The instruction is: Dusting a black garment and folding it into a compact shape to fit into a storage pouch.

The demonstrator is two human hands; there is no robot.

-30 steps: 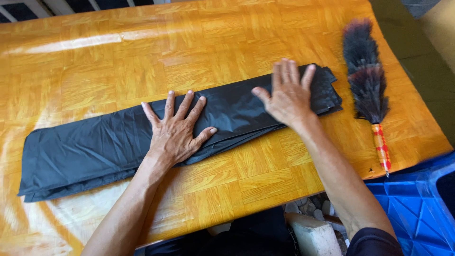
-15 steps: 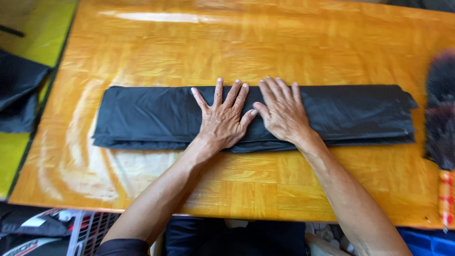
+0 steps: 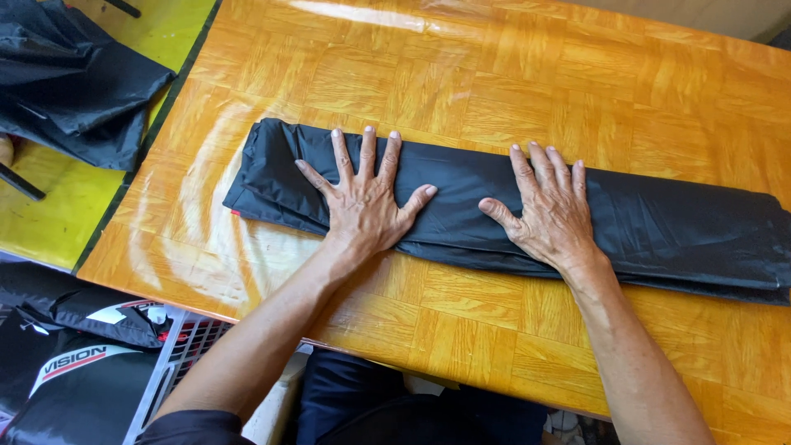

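Where the wooden table (image 3: 494, 346) meets the person, bare surface runs along its near edge. Beyond, the folded black sheet (image 3: 676, 222) lies lengthwise, reaching the right frame edge. Left hand (image 3: 362, 202) and right hand (image 3: 552, 214) press flat on it, fingers spread.

Bare wooden table (image 3: 527, 91) lies open beyond the folded black sheet (image 3: 659, 227); a dark heap (image 3: 74, 82) crowds the left.

Black bag (image 3: 70, 375), white-red label (image 3: 74, 361), lower left.
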